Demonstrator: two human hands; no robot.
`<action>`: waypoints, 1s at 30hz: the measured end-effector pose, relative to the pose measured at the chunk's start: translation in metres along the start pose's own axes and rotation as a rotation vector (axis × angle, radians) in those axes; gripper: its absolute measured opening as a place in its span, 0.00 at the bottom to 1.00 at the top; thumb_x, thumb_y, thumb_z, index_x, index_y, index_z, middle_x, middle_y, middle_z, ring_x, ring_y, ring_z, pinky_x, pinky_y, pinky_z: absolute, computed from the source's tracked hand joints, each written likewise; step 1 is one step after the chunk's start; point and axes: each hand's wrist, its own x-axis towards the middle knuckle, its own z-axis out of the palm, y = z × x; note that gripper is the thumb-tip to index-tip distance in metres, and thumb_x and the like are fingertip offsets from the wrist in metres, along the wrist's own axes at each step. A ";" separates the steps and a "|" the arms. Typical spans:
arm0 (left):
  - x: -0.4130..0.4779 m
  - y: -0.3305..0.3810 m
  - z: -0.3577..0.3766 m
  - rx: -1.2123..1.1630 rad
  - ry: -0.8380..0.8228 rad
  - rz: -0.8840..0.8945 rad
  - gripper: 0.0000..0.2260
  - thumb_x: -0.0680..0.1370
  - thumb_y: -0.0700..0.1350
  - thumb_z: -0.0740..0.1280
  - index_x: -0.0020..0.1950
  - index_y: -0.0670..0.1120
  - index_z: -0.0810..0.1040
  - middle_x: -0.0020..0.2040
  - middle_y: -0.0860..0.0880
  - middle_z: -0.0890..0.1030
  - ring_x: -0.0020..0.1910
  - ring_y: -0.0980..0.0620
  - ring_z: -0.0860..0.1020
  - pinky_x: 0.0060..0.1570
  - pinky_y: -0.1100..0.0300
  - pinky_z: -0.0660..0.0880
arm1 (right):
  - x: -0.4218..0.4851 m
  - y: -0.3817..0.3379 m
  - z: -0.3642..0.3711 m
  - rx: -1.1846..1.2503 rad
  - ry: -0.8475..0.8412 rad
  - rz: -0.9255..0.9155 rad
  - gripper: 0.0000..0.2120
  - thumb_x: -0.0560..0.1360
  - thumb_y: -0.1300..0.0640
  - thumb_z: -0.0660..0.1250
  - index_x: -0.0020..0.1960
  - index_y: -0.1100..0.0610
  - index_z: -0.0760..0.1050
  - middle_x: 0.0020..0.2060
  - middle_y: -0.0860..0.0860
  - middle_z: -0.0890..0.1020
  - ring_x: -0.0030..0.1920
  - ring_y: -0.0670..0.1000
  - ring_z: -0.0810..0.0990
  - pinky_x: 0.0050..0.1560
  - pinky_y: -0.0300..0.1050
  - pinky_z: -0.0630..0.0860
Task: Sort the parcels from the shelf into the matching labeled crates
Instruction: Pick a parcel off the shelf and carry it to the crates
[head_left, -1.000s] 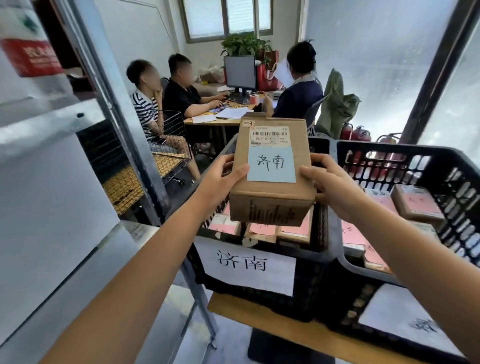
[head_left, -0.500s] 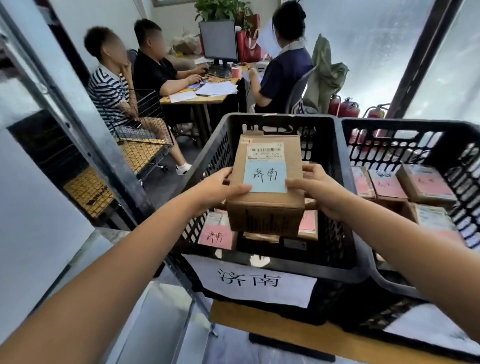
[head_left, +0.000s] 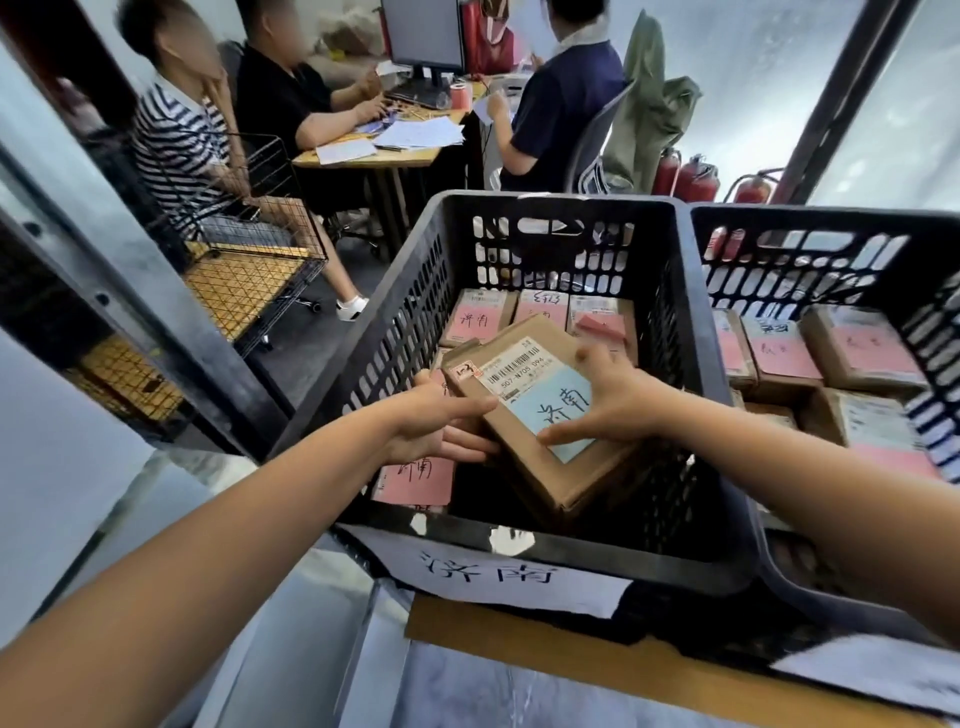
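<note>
**A:** So where's the parcel (head_left: 530, 415) at right now?

**B:** Middle of the frame, already below the rim of the crate (head_left: 519, 551). It's tilted, with its near corner dipping into the dark gap at the crate's near side. I'd guess that's the point of the tilt: the far half is packed with pink-tagged parcels (head_left: 478, 317), so the gap is the only free spot.

**A:** And it's the right crate?

**B:** Looks like it. The blue note (head_left: 563, 410) on the parcel carries the same characters as the paper sign (head_left: 488, 574) on the crate front. The next crate (head_left: 831, 223), on the right of the frame, holds other pink-tagged parcels.

**A:** Hands?

**B:** The left hand (head_left: 431, 426) grips the left edge, thumb on top and fingers underneath, so it takes the weight. The right hand (head_left: 613, 400) holds the right edge, with thumb and a finger splayed across the top, probably steering. Its other fingers are hidden.

**A:** Any change from half a second back?

**B:** Yep. Back then the parcel was level and square-on, just above the rim, with one hand on each side. Now it's lower, twisted and tilted, and the right hand has slid onto the top. Not let go yet.
</note>
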 end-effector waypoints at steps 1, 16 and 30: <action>0.001 0.001 0.001 0.013 -0.013 -0.011 0.17 0.78 0.37 0.63 0.56 0.51 0.57 0.56 0.39 0.76 0.41 0.42 0.79 0.54 0.47 0.75 | -0.001 -0.004 0.004 -0.124 -0.005 0.023 0.58 0.58 0.33 0.73 0.75 0.54 0.45 0.71 0.59 0.57 0.70 0.61 0.61 0.69 0.57 0.62; 0.004 0.017 -0.037 0.856 0.246 0.177 0.19 0.73 0.57 0.67 0.57 0.47 0.72 0.51 0.50 0.77 0.50 0.51 0.76 0.47 0.57 0.75 | -0.009 -0.009 0.010 -0.300 -0.201 -0.028 0.60 0.60 0.34 0.74 0.74 0.40 0.33 0.74 0.60 0.44 0.73 0.66 0.47 0.71 0.63 0.55; 0.015 -0.016 -0.019 1.030 -0.091 0.009 0.40 0.71 0.43 0.73 0.75 0.46 0.52 0.60 0.44 0.76 0.51 0.50 0.78 0.51 0.56 0.79 | -0.006 -0.016 0.031 -0.457 -0.319 -0.193 0.51 0.68 0.49 0.73 0.75 0.42 0.38 0.72 0.55 0.49 0.73 0.62 0.52 0.71 0.58 0.60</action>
